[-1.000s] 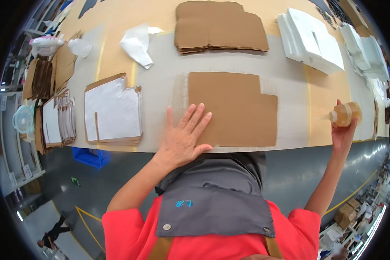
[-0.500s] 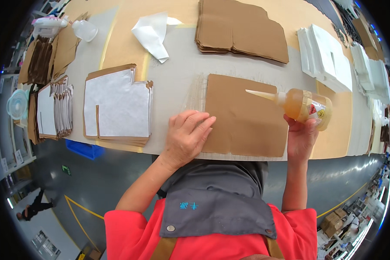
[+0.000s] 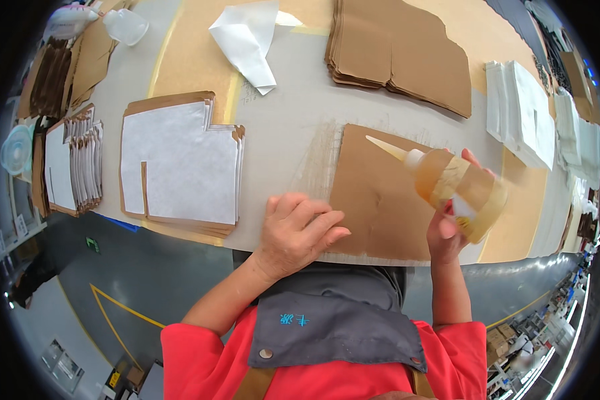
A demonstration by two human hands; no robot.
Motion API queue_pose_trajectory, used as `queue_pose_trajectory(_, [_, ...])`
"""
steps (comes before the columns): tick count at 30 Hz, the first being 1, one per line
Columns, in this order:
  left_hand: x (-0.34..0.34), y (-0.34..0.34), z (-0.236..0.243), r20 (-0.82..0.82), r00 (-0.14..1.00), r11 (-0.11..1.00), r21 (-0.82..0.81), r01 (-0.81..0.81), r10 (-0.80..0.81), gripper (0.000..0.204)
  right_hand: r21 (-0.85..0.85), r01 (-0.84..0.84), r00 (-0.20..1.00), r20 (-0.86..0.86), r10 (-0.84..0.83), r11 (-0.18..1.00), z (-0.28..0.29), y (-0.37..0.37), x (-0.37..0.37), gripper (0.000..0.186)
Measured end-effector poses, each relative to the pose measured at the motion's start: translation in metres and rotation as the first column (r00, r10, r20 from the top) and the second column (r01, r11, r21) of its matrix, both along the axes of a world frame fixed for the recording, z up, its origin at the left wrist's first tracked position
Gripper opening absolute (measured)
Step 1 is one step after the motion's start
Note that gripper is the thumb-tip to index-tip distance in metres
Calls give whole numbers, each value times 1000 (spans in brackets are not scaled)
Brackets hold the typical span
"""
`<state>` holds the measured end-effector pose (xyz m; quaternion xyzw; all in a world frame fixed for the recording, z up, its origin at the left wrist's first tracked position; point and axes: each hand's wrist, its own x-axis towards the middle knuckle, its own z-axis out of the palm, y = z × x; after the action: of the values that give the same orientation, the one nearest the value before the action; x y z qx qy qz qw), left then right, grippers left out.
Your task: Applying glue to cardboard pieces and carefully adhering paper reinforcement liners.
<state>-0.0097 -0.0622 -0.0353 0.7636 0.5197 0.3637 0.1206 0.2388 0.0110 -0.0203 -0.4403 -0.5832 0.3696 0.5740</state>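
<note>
A brown leather-like sheet lies flat on the table in front of me. My right hand is closed around a squeeze bottle of amber liquid, held tilted above the sheet. The bottle's long pale nozzle points toward the sheet's far left corner; whether its tip touches cannot be told. Beside the sheet's left edge rests my left hand, its fingers bent loosely and apart, holding nothing.
Left of me lies a stack of white-faced brown pieces, with fanned pieces farther left. A brown stack sits beyond the sheet. White pieces lie right, a crumpled white sheet and a clear bottle at the back.
The squeeze bottle has tipped further, and its nozzle has swung left and down toward the sheet's far left corner. My left hand stays beside the sheet. The whole view has shifted slightly.
</note>
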Motion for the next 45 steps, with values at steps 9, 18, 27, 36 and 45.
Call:
queue_pose_trajectory(9, [0,1,4,-2,1000,992,-123,17,-18,29,289,-347,928,239,284,892,-11,15,-13,104])
queue_pose_trajectory(18, [0,1,4,-3,1000,990,-141,12,-13,30,261,-397,897,312,312,880,-7,16,-9,106])
queue_pose_trajectory(27, [1,2,7,22,1000,992,-127,16,-14,30,294,-311,932,281,229,904,-7,7,11,100])
queue_pose_trajectory(36, [6,-4,6,96,995,1000,18,25,-27,32,279,-232,910,400,107,932,-5,-9,49,101])
queue_pose_trajectory(45, [14,-3,9,64,997,999,-18,45,-44,35,254,-55,882,467,-72,966,-5,-27,84,102])
